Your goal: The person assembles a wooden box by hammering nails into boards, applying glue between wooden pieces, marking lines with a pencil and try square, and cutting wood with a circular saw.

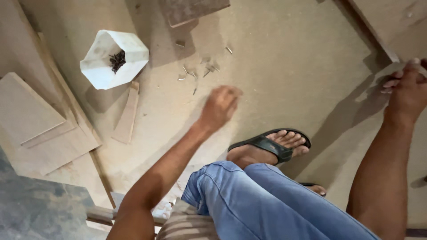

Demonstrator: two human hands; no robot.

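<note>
Loose nails lie scattered on the board floor, beside the white paper bag. Our left hand hovers just short, blurred, fingers curled; contents unclear. Right hand grips a panel edge. Next: pinching one nail.

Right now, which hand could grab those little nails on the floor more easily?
Probably the left hand. It hovers just short of the scattered nails near the white paper bag. The right hand is far off to the side, its fingers on the edge of a board.
</note>
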